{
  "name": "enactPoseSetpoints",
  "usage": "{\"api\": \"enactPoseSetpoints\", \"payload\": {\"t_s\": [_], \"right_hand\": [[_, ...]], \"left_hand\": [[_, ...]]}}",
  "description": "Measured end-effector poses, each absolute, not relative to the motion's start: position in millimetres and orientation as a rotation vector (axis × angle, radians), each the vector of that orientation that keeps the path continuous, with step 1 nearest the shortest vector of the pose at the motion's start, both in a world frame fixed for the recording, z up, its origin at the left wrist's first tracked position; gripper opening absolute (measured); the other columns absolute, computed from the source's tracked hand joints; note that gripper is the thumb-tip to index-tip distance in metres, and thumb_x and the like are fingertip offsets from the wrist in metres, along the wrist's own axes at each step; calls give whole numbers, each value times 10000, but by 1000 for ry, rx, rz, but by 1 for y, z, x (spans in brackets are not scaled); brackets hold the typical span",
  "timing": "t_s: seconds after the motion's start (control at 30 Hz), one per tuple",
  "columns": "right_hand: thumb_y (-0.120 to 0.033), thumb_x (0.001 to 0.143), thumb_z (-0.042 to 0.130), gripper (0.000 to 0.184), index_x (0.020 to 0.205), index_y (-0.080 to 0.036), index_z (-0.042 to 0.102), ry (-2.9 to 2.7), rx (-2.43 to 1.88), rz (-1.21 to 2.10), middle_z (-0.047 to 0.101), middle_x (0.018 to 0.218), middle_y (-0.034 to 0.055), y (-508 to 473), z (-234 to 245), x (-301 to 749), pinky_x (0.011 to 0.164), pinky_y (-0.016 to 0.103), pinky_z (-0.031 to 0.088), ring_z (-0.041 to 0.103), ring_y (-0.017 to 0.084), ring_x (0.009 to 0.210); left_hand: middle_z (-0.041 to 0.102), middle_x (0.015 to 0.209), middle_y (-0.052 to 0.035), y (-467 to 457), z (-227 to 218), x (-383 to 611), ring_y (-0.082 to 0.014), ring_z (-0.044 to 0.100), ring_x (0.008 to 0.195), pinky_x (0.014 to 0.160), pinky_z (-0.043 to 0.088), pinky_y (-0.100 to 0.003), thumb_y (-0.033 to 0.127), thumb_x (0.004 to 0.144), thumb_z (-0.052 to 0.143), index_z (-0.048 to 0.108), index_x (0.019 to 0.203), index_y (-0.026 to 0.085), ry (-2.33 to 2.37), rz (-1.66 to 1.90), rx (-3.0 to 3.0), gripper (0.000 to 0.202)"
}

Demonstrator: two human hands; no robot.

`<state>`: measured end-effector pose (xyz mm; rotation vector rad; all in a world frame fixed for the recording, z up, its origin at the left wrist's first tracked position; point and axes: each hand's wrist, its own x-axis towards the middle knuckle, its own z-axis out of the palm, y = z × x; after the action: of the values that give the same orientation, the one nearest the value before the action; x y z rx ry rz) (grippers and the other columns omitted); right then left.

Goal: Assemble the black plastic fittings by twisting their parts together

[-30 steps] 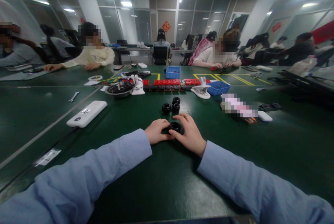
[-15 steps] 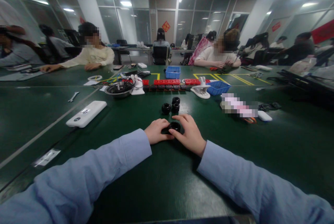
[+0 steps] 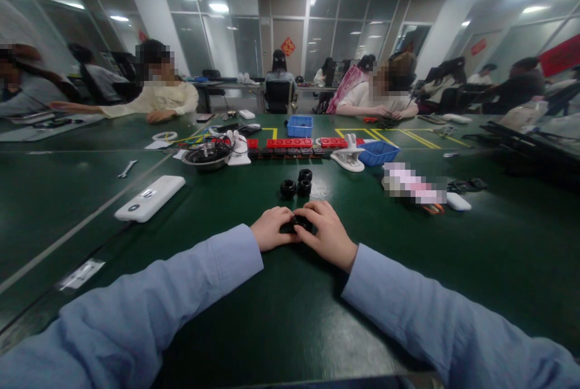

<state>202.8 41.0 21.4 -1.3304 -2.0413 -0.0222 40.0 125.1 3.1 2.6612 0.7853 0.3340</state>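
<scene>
A black ring-shaped part (image 3: 302, 222) lies on the green table between my hands, partly covered by fingers. Its left side is gripped by my left hand (image 3: 274, 228), thumb in front and fingers bent behind. From the right, my right hand (image 3: 328, 232) curls its thumb and fingers around the same part. Just beyond stand three similar black round parts: one on the left (image 3: 288, 189), one at the back (image 3: 305, 175) and one in front of it (image 3: 304, 188). The exact kind of these parts is too small to tell.
A white power bank (image 3: 150, 197) and a wrench (image 3: 127, 169) lie on the left. Farther back are a metal bowl with cables (image 3: 206, 158), red power strips (image 3: 289, 143), a white clip stand (image 3: 350, 156) and blue baskets (image 3: 380, 152). Other people sit across the table.
My right fingers, raised above the ring-shaped part before, have come down and closed over it. My left hand has stayed nearly still. The three other black parts have not moved.
</scene>
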Motion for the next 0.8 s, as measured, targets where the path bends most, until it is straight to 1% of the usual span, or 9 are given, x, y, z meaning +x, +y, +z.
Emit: {"api": "enactPoseSetpoints", "payload": {"t_s": [0.2,0.47,0.8], "right_hand": [[-196,801,544,232,1012,-184,641,-2095,-1298,-8,594,1010,65,40,24,203,826,369,432,468,208,912],[-243,805,600,207,1001,-192,644,-2114,-1282,11,615,1033,42,39,27,202,819,348,420,479,190,887],[-116,760,535,224,955,-184,621,-2136,-1185,40,634,1053,21,39,27,201,798,338,403,499,179,863]], "left_hand": [[577,998,-72,125,3,40,-222,520,919,847,416,-373,486,769,600,574,1001,154,772,341,2647,406],[572,1005,-75,125,3,40,-229,516,931,853,413,-377,461,773,598,577,1030,148,780,326,2644,406],[569,980,-61,126,2,40,-226,511,924,845,413,-373,431,764,611,591,990,153,774,341,2647,359]]}}
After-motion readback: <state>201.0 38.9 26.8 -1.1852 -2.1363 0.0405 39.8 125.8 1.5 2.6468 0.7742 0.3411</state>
